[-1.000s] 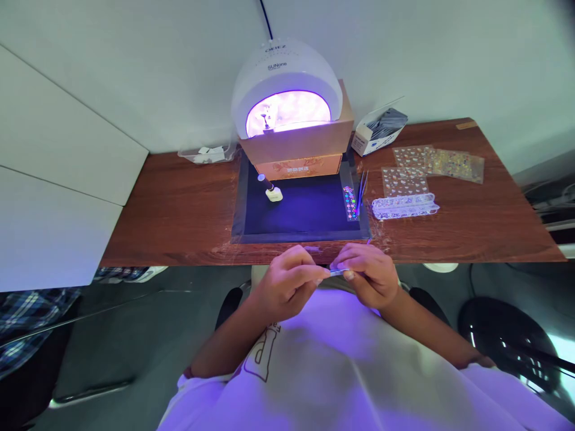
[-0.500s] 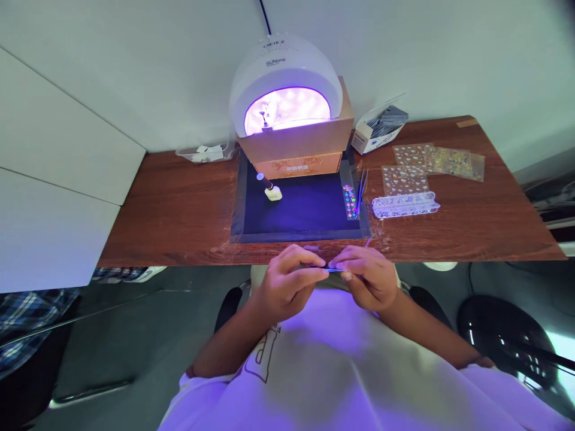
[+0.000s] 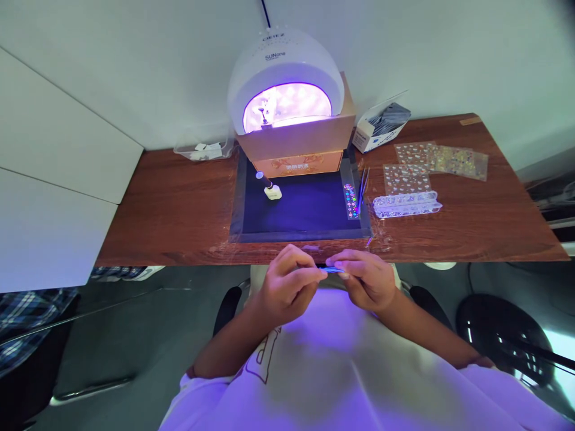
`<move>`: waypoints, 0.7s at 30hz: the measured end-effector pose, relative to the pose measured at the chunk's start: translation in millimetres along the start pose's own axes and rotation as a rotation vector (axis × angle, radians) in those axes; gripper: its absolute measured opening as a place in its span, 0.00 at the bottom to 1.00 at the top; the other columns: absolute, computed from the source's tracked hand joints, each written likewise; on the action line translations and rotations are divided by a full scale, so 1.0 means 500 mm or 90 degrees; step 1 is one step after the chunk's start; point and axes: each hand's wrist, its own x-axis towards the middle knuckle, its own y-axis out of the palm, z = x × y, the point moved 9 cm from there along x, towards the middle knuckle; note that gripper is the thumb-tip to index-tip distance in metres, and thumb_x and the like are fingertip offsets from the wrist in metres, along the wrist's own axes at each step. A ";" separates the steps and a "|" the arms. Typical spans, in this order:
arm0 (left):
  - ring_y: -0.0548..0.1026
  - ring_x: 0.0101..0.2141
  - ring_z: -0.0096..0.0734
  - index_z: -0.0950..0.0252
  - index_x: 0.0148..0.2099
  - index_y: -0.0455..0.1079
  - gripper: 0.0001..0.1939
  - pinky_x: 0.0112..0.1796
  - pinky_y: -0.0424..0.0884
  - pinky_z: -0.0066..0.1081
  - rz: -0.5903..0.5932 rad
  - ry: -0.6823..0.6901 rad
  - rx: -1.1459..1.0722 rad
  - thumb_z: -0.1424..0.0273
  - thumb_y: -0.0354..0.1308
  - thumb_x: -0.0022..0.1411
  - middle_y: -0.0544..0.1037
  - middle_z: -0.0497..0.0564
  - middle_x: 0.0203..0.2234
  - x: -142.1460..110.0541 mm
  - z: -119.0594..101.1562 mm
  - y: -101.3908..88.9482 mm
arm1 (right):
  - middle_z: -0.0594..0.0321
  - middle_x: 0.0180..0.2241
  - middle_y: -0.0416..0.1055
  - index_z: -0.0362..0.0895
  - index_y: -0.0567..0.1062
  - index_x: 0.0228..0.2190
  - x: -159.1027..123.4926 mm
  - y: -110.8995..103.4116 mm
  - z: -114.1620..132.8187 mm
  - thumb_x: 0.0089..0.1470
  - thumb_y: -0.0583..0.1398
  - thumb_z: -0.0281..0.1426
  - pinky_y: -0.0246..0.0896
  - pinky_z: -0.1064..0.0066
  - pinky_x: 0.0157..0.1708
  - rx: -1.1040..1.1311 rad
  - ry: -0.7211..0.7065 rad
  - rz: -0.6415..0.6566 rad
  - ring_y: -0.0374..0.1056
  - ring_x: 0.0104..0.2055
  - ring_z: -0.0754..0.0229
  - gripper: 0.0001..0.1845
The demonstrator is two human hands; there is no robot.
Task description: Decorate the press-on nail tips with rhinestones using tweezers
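My left hand (image 3: 290, 282) and my right hand (image 3: 367, 279) meet in front of the table's near edge, fingers closed in pinches. Between the fingertips is a small, thin, flat piece (image 3: 332, 269) with a bluish glint; its kind is too small to make out, and the fingers cover its ends. Beyond my hands lies a dark mat (image 3: 296, 215). On it stands a nail polish bottle (image 3: 272, 192) with a dark cap. A strip of colourful nail decorations (image 3: 351, 202) lies at the mat's right side, beside tweezers (image 3: 362, 188).
A white nail lamp (image 3: 287, 66), lit purple inside, rests at the back on cardboard boxes (image 3: 296, 165). To its right are an open white box (image 3: 368, 139), sticker sheets (image 3: 406, 178) and a clear decoration case (image 3: 406, 205). A clear tray (image 3: 204, 152) sits at the left.
My hands have drawn very slightly apart, and a little more of the thin piece shows between the fingertips. The view has shifted slightly; the things on the table stay in place.
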 end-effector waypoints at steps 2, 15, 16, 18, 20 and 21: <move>0.70 0.34 0.25 0.64 0.44 0.71 0.14 0.36 0.71 0.30 0.006 -0.011 0.000 0.85 0.59 0.60 0.71 0.47 0.33 -0.003 0.002 0.000 | 0.56 0.32 0.81 0.45 0.71 0.38 0.000 0.002 0.001 0.62 0.55 0.25 0.76 0.74 0.33 0.000 -0.004 0.006 0.79 0.34 0.62 0.06; 0.72 0.39 0.30 0.64 0.45 0.74 0.15 0.38 0.73 0.34 -0.013 -0.004 -0.039 0.86 0.59 0.60 0.71 0.50 0.37 -0.008 -0.002 -0.008 | 0.55 0.35 0.79 0.45 0.71 0.41 0.003 0.006 0.010 0.65 0.54 0.27 0.76 0.74 0.32 0.008 0.004 0.034 0.78 0.35 0.63 0.07; 0.72 0.39 0.30 0.64 0.46 0.74 0.15 0.38 0.73 0.34 -0.014 -0.006 -0.039 0.86 0.59 0.60 0.71 0.50 0.37 -0.007 -0.003 -0.007 | 0.55 0.35 0.79 0.45 0.71 0.41 0.003 0.006 0.010 0.65 0.54 0.27 0.76 0.74 0.32 0.008 0.006 0.034 0.78 0.35 0.63 0.07; 0.72 0.39 0.29 0.64 0.45 0.74 0.15 0.38 0.73 0.33 -0.023 -0.017 -0.041 0.86 0.59 0.60 0.71 0.49 0.36 -0.006 -0.001 -0.008 | 0.56 0.35 0.79 0.45 0.71 0.41 0.002 0.005 0.011 0.65 0.54 0.27 0.76 0.74 0.32 0.007 0.004 0.035 0.78 0.35 0.63 0.07; 0.72 0.38 0.28 0.63 0.44 0.73 0.14 0.38 0.73 0.32 -0.027 -0.040 -0.038 0.85 0.59 0.61 0.71 0.48 0.35 -0.005 0.004 -0.008 | 0.55 0.35 0.79 0.45 0.71 0.41 0.001 0.005 0.010 0.64 0.54 0.26 0.75 0.75 0.32 0.005 0.002 0.039 0.77 0.35 0.64 0.07; 0.72 0.38 0.28 0.63 0.44 0.72 0.13 0.38 0.73 0.32 -0.026 -0.052 -0.034 0.85 0.59 0.61 0.71 0.48 0.35 -0.004 0.006 -0.008 | 0.55 0.35 0.78 0.45 0.71 0.41 0.000 0.004 0.009 0.64 0.54 0.26 0.75 0.74 0.32 0.005 0.001 0.040 0.77 0.35 0.63 0.07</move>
